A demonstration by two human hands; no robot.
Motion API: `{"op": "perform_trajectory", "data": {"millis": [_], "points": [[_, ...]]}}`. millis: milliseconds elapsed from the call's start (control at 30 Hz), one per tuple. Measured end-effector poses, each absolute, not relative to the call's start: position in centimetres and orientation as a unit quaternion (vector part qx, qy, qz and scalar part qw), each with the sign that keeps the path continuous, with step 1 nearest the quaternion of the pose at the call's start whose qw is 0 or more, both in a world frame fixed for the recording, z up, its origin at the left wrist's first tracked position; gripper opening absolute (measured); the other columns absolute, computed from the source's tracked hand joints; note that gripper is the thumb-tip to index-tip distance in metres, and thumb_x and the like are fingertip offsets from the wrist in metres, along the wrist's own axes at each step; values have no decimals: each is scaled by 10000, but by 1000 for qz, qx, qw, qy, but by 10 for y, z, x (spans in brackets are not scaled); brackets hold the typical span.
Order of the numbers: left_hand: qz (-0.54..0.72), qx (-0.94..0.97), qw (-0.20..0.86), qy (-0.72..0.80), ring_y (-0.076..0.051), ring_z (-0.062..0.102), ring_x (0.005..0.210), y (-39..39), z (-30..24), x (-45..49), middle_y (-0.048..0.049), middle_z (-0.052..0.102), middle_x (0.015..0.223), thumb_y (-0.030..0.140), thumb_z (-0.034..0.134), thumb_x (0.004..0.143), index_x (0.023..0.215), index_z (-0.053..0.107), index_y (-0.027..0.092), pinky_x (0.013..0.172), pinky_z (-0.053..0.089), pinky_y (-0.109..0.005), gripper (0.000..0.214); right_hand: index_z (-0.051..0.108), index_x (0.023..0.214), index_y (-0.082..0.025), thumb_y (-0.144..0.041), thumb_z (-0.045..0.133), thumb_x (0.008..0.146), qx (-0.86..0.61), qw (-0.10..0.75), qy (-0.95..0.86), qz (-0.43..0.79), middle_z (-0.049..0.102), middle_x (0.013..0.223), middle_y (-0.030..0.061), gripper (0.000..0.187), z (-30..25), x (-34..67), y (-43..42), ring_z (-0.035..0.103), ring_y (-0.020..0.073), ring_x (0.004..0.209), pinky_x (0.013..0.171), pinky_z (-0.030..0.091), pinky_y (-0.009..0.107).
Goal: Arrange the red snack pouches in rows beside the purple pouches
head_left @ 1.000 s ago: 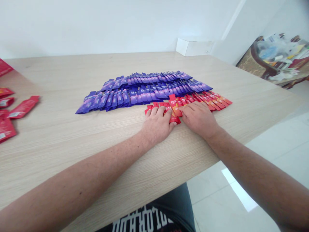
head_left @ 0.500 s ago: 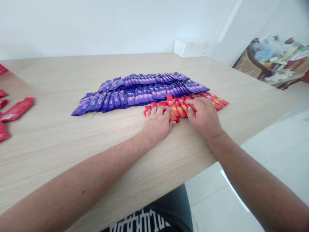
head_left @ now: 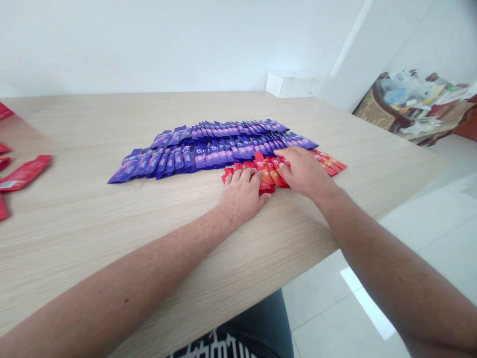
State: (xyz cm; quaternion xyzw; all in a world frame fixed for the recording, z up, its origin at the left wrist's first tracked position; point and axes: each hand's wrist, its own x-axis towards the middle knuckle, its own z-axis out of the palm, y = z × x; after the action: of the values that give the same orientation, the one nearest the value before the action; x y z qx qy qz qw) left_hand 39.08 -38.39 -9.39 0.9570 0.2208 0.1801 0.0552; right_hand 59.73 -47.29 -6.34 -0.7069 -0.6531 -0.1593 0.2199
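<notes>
My left hand [head_left: 242,196] lies palm down with its fingers spread over the left end of a row of red sachets [head_left: 266,175]. Those sachets overlap one another, and some are covered by my hands. Over the middle of the same row is my right hand [head_left: 305,171], its index finger stretched to the sachets' upper ends and its thumb lower down, apart from it. What its other fingers do is hidden. Right behind the red row, overlapping purple sachets [head_left: 212,155] lie fanned out in rows.
More red sachets [head_left: 26,174] lie scattered at the table's left edge. A white box [head_left: 294,85] stands against the wall at the back. On the right, beyond the table [head_left: 112,219], a wooden chair [head_left: 376,107] stands by a pile of plastic bags and papers [head_left: 417,94].
My right hand has shifted a little left along the red row, toward my left hand. The left hand stays on the sachets. The whole view has tilted slightly.
</notes>
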Motion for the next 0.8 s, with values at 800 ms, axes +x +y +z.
{"op": "perform_trajectory", "data": {"millis": [800], "points": [[180,960,49,207,-362,503,1418,-377,-97,387,-136,579,1553,533,649,1015,1492,565,174,1221,374,-582,603,690,1412,-151,-185,513,975,-727,28,-675,-126,730,1378,157,473,-71,599,-385,639,345,1226,1052,482,463]]}}
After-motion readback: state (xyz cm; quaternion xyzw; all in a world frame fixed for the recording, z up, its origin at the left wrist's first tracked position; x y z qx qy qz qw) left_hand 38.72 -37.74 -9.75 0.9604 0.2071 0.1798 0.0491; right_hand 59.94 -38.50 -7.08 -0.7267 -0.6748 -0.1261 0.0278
